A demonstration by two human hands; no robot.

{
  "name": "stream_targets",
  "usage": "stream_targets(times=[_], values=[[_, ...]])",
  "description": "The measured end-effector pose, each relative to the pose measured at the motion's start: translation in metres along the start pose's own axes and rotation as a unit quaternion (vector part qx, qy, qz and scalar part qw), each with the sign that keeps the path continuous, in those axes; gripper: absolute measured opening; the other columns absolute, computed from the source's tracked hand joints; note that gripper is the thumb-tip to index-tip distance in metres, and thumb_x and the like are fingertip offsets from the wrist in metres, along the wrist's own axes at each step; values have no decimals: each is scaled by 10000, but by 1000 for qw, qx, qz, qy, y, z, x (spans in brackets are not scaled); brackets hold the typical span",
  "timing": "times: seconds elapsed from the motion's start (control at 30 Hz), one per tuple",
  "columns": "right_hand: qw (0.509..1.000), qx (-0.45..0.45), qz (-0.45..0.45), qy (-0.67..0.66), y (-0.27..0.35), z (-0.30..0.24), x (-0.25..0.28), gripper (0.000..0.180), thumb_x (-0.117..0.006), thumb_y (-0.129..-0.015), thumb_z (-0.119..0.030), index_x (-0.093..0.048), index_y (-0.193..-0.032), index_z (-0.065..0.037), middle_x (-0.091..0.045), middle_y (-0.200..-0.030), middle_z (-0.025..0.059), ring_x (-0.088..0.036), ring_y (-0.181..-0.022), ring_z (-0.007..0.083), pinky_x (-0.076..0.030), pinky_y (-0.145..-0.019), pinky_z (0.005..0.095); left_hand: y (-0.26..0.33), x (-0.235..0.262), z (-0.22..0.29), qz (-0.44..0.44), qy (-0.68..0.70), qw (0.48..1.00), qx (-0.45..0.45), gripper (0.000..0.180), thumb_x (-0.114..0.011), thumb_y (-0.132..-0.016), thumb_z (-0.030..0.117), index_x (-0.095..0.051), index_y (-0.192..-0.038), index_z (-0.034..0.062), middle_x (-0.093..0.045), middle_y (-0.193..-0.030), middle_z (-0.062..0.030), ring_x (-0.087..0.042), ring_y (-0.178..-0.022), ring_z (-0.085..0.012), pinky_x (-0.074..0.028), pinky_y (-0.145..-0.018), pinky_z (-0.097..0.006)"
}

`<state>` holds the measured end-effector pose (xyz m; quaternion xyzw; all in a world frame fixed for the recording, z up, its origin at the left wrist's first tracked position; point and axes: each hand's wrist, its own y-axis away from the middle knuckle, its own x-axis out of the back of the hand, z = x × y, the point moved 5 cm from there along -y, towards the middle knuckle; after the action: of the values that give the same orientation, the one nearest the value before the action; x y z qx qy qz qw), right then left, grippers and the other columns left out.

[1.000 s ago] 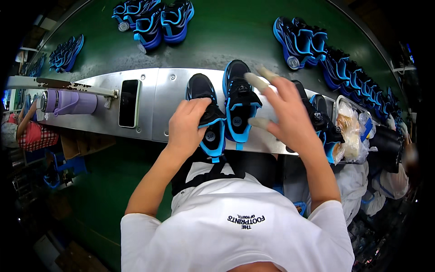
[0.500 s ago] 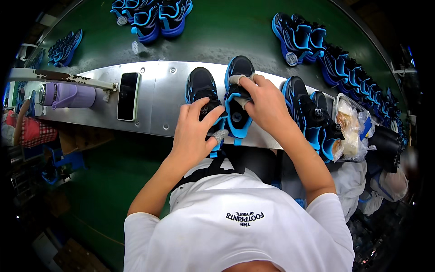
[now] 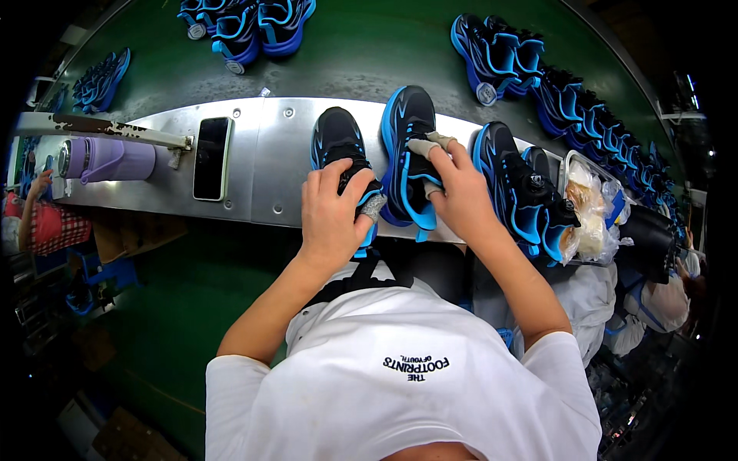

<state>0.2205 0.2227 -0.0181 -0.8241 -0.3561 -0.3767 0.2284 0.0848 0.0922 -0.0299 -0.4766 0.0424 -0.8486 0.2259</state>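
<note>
Both hands occupied; a black-and-blue pair sits in front of you on the metal bench [image 3: 284,163], toes pointing away.

Left hand [image 3: 330,219]: grasping the first shoe [image 3: 338,131], fingers over the lacing, the grey-covered thumb [image 3: 374,207] at the collar's inner side. Right hand [image 3: 461,192]: grasping the second shoe [image 3: 415,104] at its tongue and collar, pale covers on the fingertips. How hard either hand presses, I cannot tell.

Second shoe leans toward your right, its blue left sidewall showing; whether its whole sole meets the bench is unclear. First shoe looks flatter.

On handling: steady the first shoe lightly from above, so its soft upper does not crease. Take the second by the firmer collar edge rather than tugging its tongue, and level it gently. Mind the narrow gap between the two; scuffing sidewalls seems the likeliest slip.

To the right, another pair [image 3: 500,150] stands near; beyond it, a tray [image 3: 566,170] of plastic-wrapped items. Leave your right elbow room there.
</note>
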Motion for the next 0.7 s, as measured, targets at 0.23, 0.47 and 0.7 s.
stream_targets(times=[0.23,0.47,0.7], values=[[999,35,6,3,4,2,2,606,-589,-679,119,-607,-1204,-183,-483,-1257,185,-621,-952,400,-543,-780,424,0,6,-17,-27,115,993,-23,431,-603,-706,-18,-663,-1108,126,-555,-1262,-105,-506,-1070,-341,-423,-943,-409],[993,-4,-56,-101,-5,4,9,567,-586,-682,117,-603,-1192,-131,-513,-1203,174,-600,-1012,388,-526,-840,415,-3,5,-33,-77,227,971,20,370,-533,-617,-89,-665,-906,99,-590,-1220,-86,-490,-1070,-331,-420,-954,-402],[992,77,-74,72,16,-16,-22,486,-633,-721,31,-568,-1178,-122,-481,-1270,216,-578,-968,433,-531,-824,463,-7,-3,8,-114,-42,987,-108,358,-630,-597,-75,-647,-911,96,-601,-1236,-93,-508,-1004,-316,-423,-897,-388]])
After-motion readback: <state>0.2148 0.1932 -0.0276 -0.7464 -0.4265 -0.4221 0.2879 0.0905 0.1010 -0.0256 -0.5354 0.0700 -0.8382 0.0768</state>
